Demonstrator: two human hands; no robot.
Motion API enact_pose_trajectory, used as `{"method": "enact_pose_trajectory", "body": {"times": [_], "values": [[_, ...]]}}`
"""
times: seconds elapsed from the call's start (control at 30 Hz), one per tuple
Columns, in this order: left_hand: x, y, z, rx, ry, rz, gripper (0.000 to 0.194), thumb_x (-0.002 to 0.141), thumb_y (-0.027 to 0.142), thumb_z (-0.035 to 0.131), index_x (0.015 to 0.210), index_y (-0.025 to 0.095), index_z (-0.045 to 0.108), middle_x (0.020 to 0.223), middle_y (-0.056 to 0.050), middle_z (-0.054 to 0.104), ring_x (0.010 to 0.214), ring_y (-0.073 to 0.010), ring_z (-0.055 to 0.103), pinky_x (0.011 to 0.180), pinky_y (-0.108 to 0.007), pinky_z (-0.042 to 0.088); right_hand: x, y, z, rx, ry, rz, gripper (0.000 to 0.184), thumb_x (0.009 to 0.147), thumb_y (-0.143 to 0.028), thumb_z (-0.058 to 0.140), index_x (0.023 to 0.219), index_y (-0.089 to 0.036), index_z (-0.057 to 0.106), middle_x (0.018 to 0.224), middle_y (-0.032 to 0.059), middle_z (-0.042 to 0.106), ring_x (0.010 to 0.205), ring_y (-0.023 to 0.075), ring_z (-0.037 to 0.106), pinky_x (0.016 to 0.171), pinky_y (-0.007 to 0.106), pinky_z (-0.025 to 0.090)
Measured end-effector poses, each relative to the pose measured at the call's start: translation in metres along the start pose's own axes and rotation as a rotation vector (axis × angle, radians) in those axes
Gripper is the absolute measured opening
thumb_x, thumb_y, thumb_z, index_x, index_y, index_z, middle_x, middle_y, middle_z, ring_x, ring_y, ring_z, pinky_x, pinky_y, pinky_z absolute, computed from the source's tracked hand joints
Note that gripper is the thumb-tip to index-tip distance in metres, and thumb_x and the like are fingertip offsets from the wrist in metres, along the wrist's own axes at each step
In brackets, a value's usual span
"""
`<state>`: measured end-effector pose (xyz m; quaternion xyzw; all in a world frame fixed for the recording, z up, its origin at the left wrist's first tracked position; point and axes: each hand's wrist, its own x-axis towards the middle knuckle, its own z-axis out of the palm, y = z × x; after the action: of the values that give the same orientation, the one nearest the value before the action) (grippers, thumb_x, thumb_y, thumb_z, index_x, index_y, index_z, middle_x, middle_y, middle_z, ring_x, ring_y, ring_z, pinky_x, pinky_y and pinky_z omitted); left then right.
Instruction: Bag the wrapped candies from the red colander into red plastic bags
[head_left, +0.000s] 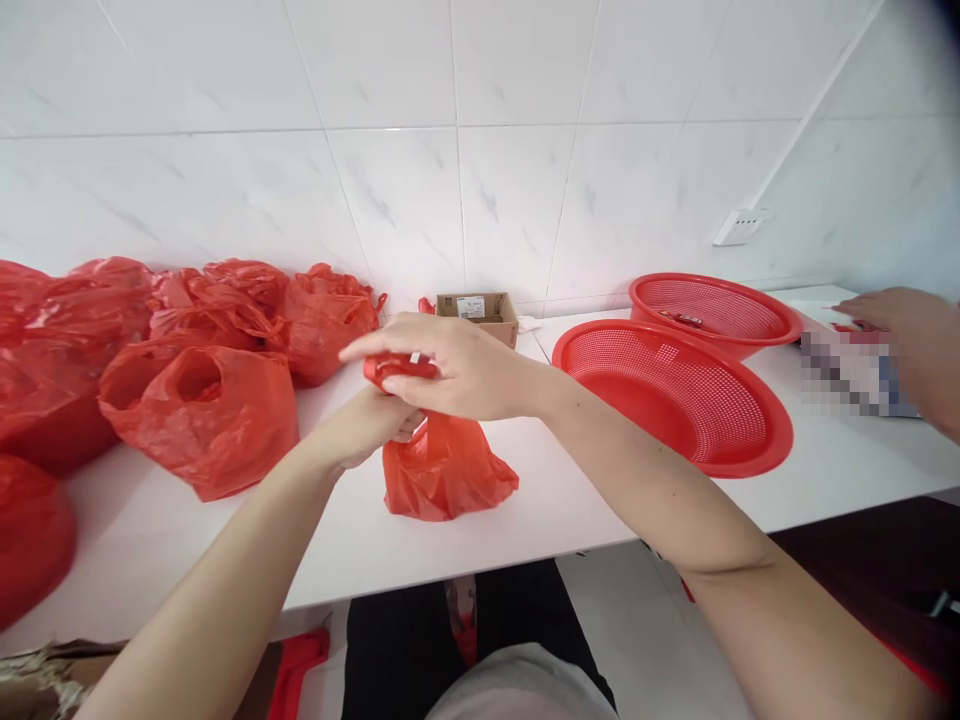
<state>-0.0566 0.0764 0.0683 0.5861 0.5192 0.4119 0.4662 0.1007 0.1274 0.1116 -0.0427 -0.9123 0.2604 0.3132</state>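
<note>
In front of me a small red plastic bag point(448, 478) rests on the white table point(559, 500), its lower part bulging with contents I cannot make out. My left hand point(373, 425) is closed round the bag's gathered neck, its fingers partly hidden behind the right hand. Just above it, my right hand point(469, 368) has the twisted top of the same bag between its thumb and fingers. A band of red plastic shows there, and the two hands overlap.
Several filled red bags crowd the left side, the nearest being an open-topped bag point(240, 420). Behind my hands stands a small cardboard box point(495, 325). Two red mesh baskets, a front one point(739, 400) and a rear one point(750, 335), sit right, near another person's hand point(892, 308).
</note>
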Motion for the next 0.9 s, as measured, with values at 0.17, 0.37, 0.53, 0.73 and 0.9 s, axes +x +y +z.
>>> {"method": "enact_pose_trajectory", "body": {"times": [0.17,0.37,0.53,0.73,0.9], "values": [[-0.001,0.000,-0.002,-0.197,0.048,-0.108,0.039,0.084,0.053,0.063,0.069,0.021,0.048,0.057,0.010,0.012,0.047,-0.0059,0.013,0.041,-0.018,0.016,-0.019,0.035,-0.005,0.109,0.080,0.247,0.019,0.086,-0.016,0.055,0.102,-0.017,0.065,0.097,0.0030,0.068,0.087,0.0146,0.064,0.077,0.032,0.052],[0.000,0.002,0.000,-0.301,-0.020,0.017,0.030,0.089,0.044,0.059,0.075,0.018,0.061,0.053,0.003,0.048,0.046,-0.0072,0.039,0.048,-0.020,0.040,-0.034,0.013,-0.004,0.271,0.362,0.257,0.004,0.088,-0.019,0.060,0.086,-0.017,0.061,0.082,0.0000,0.065,0.077,0.0119,0.064,0.073,0.028,0.053],[-0.001,-0.001,-0.009,-0.209,-0.083,0.101,0.019,0.078,0.034,0.073,0.071,0.017,0.067,0.067,0.000,0.061,0.063,-0.0098,0.056,0.062,-0.020,0.047,-0.039,0.004,0.002,0.501,0.195,0.124,0.016,0.089,-0.032,0.065,0.098,-0.020,0.063,0.091,0.0007,0.065,0.085,0.0129,0.064,0.080,0.029,0.052],[-0.001,-0.010,-0.006,0.182,-0.013,0.142,0.011,0.072,0.012,0.067,0.075,0.020,0.059,0.068,0.004,0.059,0.060,-0.0101,0.052,0.056,-0.022,0.042,-0.039,0.054,0.040,0.362,0.292,0.377,0.027,0.101,-0.036,0.041,0.118,-0.024,0.057,0.107,0.0029,0.064,0.107,0.0164,0.058,0.098,0.035,0.044],[0.001,-0.022,0.007,0.717,0.401,0.486,0.028,0.069,-0.001,0.050,0.082,0.020,0.060,0.079,0.001,0.064,0.064,-0.0119,0.055,0.058,-0.024,0.041,-0.045,0.068,0.055,0.653,0.251,0.511,0.025,0.100,-0.033,0.042,0.118,-0.024,0.057,0.082,-0.0012,0.060,0.070,0.0128,0.057,0.071,0.030,0.050]]}}
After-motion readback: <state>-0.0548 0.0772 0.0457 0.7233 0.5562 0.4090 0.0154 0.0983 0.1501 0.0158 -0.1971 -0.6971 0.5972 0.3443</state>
